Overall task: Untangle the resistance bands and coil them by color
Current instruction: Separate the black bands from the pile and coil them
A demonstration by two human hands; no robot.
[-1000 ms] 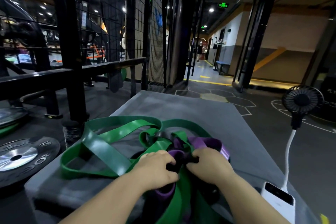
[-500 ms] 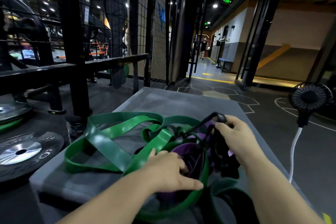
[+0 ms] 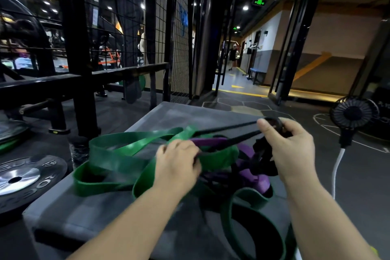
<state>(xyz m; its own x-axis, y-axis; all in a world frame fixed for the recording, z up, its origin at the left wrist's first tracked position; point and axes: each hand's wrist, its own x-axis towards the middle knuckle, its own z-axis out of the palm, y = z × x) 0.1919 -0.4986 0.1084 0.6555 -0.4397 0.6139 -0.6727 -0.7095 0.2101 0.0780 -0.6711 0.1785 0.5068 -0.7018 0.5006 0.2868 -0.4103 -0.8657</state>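
- A second earlier both hands sat close together on the knot in the middle of the pile; by now the right grip [image 3: 293, 150] had drawn off up and to the right, taking the thin black rubber resistance band [image 3: 228, 127] with it
- That black band ran as two taut strands from the tangle to the right grip, whose thumb and fingers pinched its end loop; more black band hung bunched below the palm
- The left grip [image 3: 179, 164] had shifted onto the heap and lay with its fingers curled round the lower black strand where it left the green fold, though blur softened the detail
- The wide flat green rubber band [image 3: 118, 154] sprawled in loose loops across the left and near side of the grey padded bench [image 3: 84, 217], just left of and under the left grip
- The purple rubber band [image 3: 253, 175] lay knotted between the two grips, one fold crossing just under the taut black strands
- Judged from this, the black band was coming free first but was still threaded through green and purple; no colour was separated or coiled yet, so the task was in its early part
- A black weight plate [image 3: 21, 179] lay on the floor to the left, and a small black fan [image 3: 354, 114] on a white cable [image 3: 335, 167] stood to the right
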